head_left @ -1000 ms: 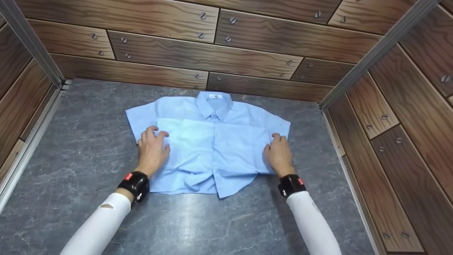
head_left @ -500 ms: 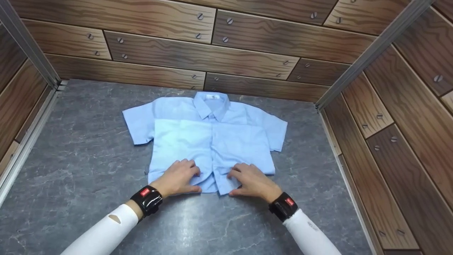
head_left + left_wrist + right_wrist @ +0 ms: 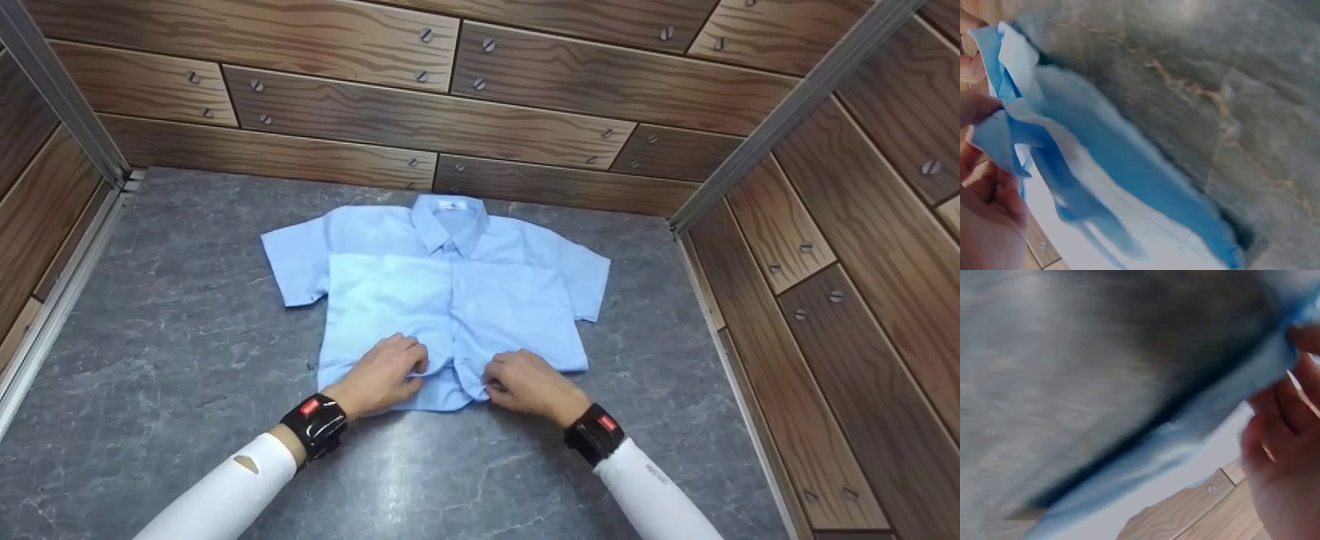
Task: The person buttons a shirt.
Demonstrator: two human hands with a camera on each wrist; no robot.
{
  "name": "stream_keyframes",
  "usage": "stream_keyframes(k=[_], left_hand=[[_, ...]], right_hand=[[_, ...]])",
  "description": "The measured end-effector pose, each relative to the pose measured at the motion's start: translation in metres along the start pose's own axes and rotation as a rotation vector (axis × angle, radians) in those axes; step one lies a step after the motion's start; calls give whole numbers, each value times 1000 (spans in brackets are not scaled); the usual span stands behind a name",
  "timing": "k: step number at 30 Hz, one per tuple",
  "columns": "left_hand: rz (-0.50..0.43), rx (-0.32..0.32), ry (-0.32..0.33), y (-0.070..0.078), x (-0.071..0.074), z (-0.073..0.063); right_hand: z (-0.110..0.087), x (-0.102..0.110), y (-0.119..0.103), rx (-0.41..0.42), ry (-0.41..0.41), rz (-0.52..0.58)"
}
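A light blue short-sleeved shirt (image 3: pixel 390 292) lies on the grey surface, its collar (image 3: pixel 450 225) toward the back wall and its lower part folded up over the chest. At the near edge, left of the front opening, my left hand (image 3: pixel 382 375) pinches the cloth between thumb and fingers. In the left wrist view the pinched fabric (image 3: pixel 996 132) bunches up at the fingertips. My right hand (image 3: pixel 532 386) grips the near edge right of the opening. The right wrist view shows its curled fingers (image 3: pixel 1292 399) on the shirt's edge, with blur.
Grey marbled surface (image 3: pixel 187 337) surrounds the shirt. Wood-patterned panels (image 3: pixel 337 97) with metal corner posts (image 3: pixel 795 105) stand at the back and both sides. Each wrist wears a black strapped camera (image 3: pixel 315 424), below which are white sleeves (image 3: pixel 225 487).
Both hands have moved from the shirt's sides inward to its near edge. Their fingers have since closed on the cloth, and the hem at the opening is pulled up slightly.
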State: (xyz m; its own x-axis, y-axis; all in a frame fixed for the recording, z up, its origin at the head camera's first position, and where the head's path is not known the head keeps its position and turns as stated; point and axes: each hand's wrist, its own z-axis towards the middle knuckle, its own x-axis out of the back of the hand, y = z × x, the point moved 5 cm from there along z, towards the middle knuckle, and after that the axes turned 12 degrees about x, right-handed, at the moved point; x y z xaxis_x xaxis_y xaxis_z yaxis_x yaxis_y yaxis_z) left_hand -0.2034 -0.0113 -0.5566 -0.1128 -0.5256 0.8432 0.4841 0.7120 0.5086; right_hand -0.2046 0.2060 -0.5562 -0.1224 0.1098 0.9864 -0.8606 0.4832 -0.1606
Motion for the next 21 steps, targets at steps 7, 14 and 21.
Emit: stream_keyframes(k=[7,14,21], left_hand=[[-236,27,-288,6,-3,-1],[-365,112,-683,7,-19,-14],[-522,165,-791,7,-24,-17]], right_hand=[[1,11,-9,-67,-225,363],[-4,-9,-22,-106,-479,735],[-8,3,-4,-248,-384,572]])
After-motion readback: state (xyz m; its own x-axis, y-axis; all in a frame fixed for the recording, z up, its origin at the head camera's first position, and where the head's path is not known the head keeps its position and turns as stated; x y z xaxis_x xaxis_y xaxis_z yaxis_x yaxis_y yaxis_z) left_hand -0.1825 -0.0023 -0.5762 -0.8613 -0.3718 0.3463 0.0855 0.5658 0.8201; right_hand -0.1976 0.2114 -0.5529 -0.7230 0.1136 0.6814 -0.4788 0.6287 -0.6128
